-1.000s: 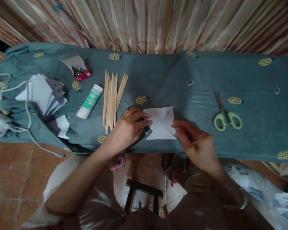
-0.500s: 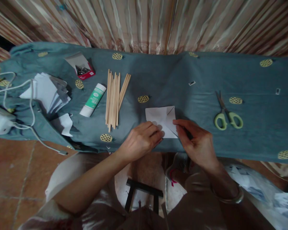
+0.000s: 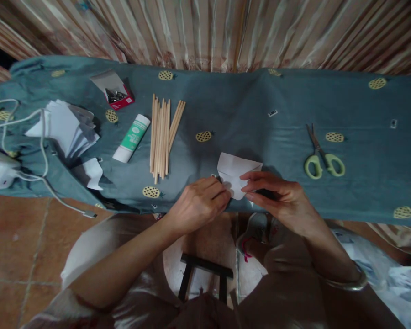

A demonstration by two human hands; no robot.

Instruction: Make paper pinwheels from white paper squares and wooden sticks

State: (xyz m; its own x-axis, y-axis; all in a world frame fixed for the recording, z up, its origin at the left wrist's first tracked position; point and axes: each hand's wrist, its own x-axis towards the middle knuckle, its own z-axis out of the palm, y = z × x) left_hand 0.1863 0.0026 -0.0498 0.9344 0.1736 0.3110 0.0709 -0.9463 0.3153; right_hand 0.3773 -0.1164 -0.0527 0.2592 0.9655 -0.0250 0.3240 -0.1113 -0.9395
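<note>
Near the table's front edge is a small piece of white folded paper (image 3: 238,164), held between both hands and slightly tilted. My left hand (image 3: 203,201) is closed on its left lower edge, fingers curled and pressed together. My right hand (image 3: 277,192) grips the right side, the thumb below and the fingers over the paper's surface. Part of the paper is hidden by the fingers. Left of the hands lie a bundle of wooden sticks (image 3: 160,141) and a green-and-white glue stick (image 3: 132,138). To the right are scissors (image 3: 324,162) with pale green handles, blades partly apart.
A red-and-white box (image 3: 119,98) of small metal pieces stands open at the back left. Beside it are a stack of paper pieces (image 3: 63,125), a paper scrap (image 3: 94,173) and a white power strip (image 3: 0,169) with cables. A patterned blue-green cloth (image 3: 243,109) covers the table.
The paper has turned and tilted up, shifting a little right. My right hand has moved its fingers further over the paper; my left still grips its lower left. The view has shifted slightly.
</note>
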